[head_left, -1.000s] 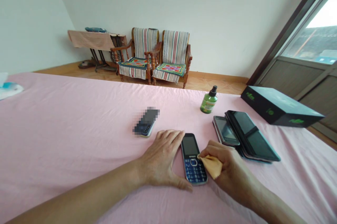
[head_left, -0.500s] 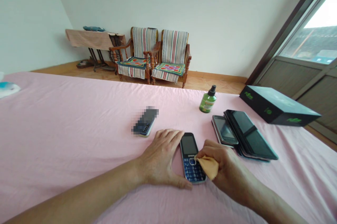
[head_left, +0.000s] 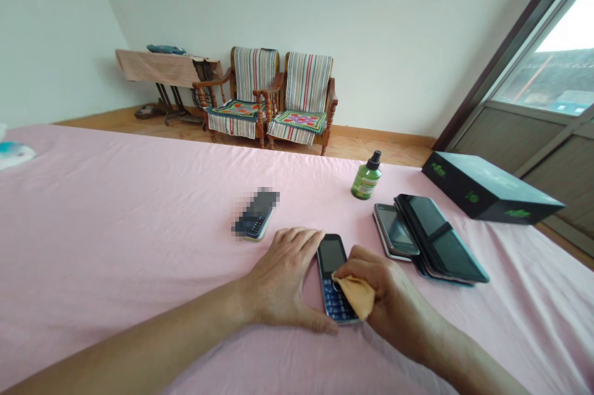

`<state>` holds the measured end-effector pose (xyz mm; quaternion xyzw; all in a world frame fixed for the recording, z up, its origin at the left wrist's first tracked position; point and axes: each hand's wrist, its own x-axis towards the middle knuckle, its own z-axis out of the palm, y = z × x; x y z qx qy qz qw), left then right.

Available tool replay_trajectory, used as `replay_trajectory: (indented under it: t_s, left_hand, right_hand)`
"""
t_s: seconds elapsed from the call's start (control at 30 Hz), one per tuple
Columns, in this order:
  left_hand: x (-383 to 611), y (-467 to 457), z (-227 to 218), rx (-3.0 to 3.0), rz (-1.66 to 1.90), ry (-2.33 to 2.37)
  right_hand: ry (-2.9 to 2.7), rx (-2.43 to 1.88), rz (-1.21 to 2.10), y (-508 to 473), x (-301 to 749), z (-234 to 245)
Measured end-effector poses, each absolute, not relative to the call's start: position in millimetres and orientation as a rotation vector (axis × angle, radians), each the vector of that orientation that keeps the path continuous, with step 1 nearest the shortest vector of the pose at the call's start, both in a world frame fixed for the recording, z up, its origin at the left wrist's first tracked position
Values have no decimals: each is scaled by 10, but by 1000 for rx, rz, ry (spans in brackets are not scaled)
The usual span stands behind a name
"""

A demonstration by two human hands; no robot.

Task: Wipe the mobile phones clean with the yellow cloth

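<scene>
A dark keypad mobile phone (head_left: 332,254) lies face up on the pink sheet. My left hand (head_left: 284,277) steadies it, fingertips at its upper left edge and thumb at its bottom end. In my right hand (head_left: 383,283) a yellow-orange cloth (head_left: 358,297) is pinched, its tip pressed on the phone around the navigation key. The cloth and fingers cover part of the keypad. Beyond my left hand lies a second keypad phone (head_left: 263,210), partly pixelated.
To the right lie a touchscreen phone (head_left: 397,231) and a stack of dark tablet-like devices (head_left: 440,237). Behind them stand a green spray bottle (head_left: 365,183) and a black box (head_left: 487,187). Two wooden chairs (head_left: 304,95) are by the wall, past the sheet's (head_left: 139,209) far edge.
My right hand and the cloth have shifted slightly left across the phone's keys. My left hand and the phone have stayed in place.
</scene>
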<state>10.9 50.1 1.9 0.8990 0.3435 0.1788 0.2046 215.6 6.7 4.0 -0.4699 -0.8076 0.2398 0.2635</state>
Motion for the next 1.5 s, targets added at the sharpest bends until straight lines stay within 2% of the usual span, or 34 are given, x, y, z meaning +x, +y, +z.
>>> replay_trajectory:
  t_s: [0.17, 0.3, 1.5]
  left_hand:
    - [124, 508, 17, 2503, 526, 943]
    - [123, 507, 19, 2505, 493, 964]
    - [114, 506, 16, 2506, 495, 958]
  right_hand:
    - [-2277, -1198, 677, -20, 2038, 99]
    - [-2136, -1155, 737, -40, 2114, 147]
    - [-2090, -1337, 736, 24, 2159, 15]
